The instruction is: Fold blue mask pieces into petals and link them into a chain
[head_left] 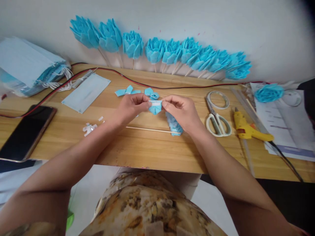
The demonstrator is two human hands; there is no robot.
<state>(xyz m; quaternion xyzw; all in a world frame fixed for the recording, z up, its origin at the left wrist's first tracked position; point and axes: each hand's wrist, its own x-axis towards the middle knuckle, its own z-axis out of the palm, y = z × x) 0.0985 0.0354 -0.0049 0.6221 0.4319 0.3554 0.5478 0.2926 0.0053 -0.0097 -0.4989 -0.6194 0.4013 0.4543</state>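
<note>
One small, pointed light-blue fabric piece (155,109), pinched at opposite ends by left grip (130,106) and right grip (183,111), over the brown wooden counter (147,152) (white-handled metal scissors (213,112) lie right of both).

The paper (295,123) bears print (280,127), illegibly blurred.

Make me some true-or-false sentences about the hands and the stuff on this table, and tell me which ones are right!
1. The left hand and right hand hold one folded blue piece. True.
2. The scissors are in the right hand. False: they lie on the table.
3. The glue gun is yellow. True.
4. The phone has its screen lit up. False: the screen is dark.
5. A row of blue flowers is by the wall. True.
</note>
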